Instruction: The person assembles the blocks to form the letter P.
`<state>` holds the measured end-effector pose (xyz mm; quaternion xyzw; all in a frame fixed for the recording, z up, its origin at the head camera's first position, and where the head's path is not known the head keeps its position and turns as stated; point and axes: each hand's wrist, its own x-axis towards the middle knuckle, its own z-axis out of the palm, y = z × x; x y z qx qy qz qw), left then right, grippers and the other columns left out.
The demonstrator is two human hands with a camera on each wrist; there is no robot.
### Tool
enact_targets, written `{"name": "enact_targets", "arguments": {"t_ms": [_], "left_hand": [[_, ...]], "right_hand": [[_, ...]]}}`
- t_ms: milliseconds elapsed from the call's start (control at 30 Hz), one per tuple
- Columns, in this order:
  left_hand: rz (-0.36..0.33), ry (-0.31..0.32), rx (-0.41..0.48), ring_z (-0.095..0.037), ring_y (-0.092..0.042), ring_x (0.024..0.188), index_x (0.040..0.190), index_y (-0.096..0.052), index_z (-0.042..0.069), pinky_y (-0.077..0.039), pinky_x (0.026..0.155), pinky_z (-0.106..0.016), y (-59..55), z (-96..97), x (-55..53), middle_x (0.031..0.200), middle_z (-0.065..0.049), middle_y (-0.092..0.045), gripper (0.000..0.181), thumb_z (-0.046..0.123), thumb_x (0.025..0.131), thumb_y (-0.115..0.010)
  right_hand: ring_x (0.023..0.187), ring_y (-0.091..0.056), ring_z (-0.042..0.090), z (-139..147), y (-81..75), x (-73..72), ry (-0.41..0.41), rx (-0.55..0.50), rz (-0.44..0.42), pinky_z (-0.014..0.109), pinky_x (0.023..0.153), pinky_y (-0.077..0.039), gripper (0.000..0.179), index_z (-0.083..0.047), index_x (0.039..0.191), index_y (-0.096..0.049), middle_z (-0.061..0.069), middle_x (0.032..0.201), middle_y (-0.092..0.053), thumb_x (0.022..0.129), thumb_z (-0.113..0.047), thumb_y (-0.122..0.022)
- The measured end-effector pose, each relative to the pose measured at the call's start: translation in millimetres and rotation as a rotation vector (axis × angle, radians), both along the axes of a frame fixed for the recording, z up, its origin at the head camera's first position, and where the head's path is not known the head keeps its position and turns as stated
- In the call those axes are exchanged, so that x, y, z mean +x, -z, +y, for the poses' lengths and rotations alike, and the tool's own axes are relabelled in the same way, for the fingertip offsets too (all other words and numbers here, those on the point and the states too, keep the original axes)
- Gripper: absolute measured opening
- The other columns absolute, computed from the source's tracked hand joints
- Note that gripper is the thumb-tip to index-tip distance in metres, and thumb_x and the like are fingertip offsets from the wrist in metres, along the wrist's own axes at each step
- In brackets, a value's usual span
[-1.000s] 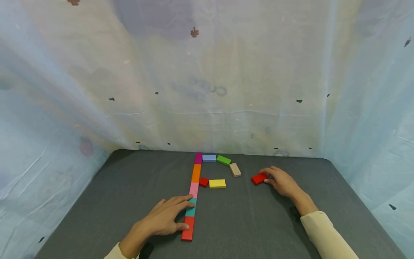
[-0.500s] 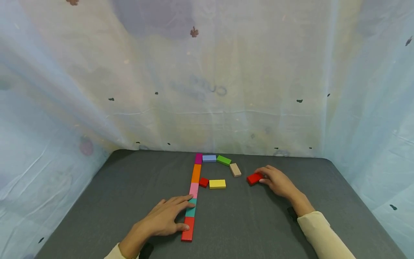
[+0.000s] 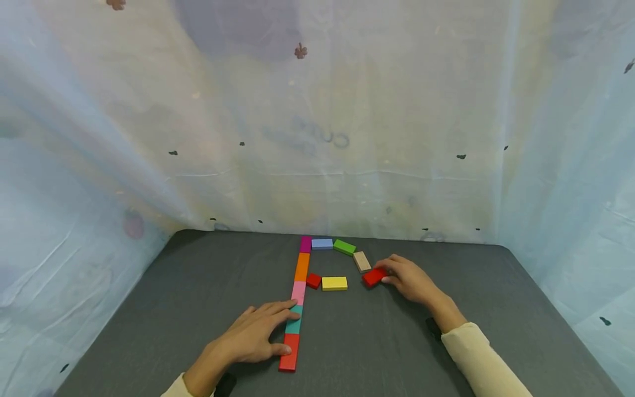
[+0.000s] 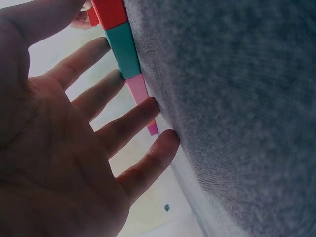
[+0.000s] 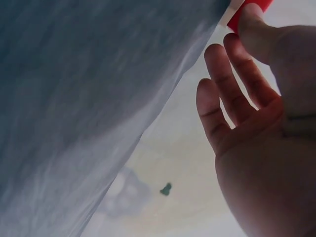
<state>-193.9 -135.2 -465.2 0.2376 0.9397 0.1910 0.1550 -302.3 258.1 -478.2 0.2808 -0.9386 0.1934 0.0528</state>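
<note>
My right hand [image 3: 412, 281] pinches a red block [image 3: 373, 277] between thumb and fingers, just below the beige block [image 3: 362, 262]. In the right wrist view, part of the red block [image 5: 261, 6] shows at the thumb tip. My left hand [image 3: 253, 333] lies with spread fingers against a straight column of blocks: a longer red block [image 3: 289, 355], a teal block [image 3: 292, 326], a pink block [image 3: 299, 293], an orange block [image 3: 302, 267] and a magenta block [image 3: 306, 244]. The left wrist view shows its fingers [image 4: 143, 116] extended beside the column.
A blue block [image 3: 322, 244] and a green block [image 3: 344, 246] curve right from the column's top. A small red block [image 3: 313, 281] and a yellow block [image 3: 334, 284] lie right of its middle. The dark grey table [image 3: 377, 347] ends at a patterned curtain [image 3: 317, 138].
My right hand has moved left with the red block, bringing it from well right of the beige block to close beneath it. My left hand has stayed in place on the column.
</note>
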Motion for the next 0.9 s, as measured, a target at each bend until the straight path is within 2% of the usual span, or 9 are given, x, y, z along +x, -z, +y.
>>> {"name": "enact_targets", "arguments": {"t_ms": [167, 533, 900], "left_hand": [[0.0, 0.003, 0.002, -0.03, -0.039, 0.143, 0.139, -0.055, 0.036, -0.026, 0.107, -0.076, -2.3, 1.0, 1.4, 0.16, 0.006, -0.036, 0.059, 0.055, 0.085, -0.072], [0.001, 0.004, -0.007, -0.029, -0.039, 0.143, 0.139, -0.054, 0.036, -0.026, 0.107, -0.076, -1.5, 0.8, -0.4, 0.16, 0.005, -0.037, 0.06, 0.055, 0.085, -0.072], [-0.01, 0.003, 0.006, -0.029, -0.039, 0.143, 0.139, -0.054, 0.036, -0.027, 0.107, -0.075, -1.8, 0.6, -1.4, 0.16, 0.006, -0.036, 0.06, 0.055, 0.085, -0.072]], "right_hand": [[0.094, -0.061, 0.017, -11, 0.6, 1.5, -0.009, -0.014, -0.001, 0.041, 0.083, -0.052, 0.032, -0.017, 0.125, -0.066, 0.002, 0.113, -0.064, 0.093, -0.018, -0.07], [0.099, -0.064, 0.02, -28, -3.4, 2.0, -0.003, 0.023, -0.007, 0.045, 0.088, -0.053, 0.032, -0.019, 0.124, -0.067, 0.003, 0.117, -0.064, 0.093, -0.023, -0.07], [0.099, -0.064, 0.021, -31, -3.4, 2.8, -0.017, 0.074, -0.008, 0.044, 0.086, -0.054, 0.033, -0.019, 0.125, -0.067, 0.003, 0.116, -0.064, 0.092, -0.024, -0.071]]}}
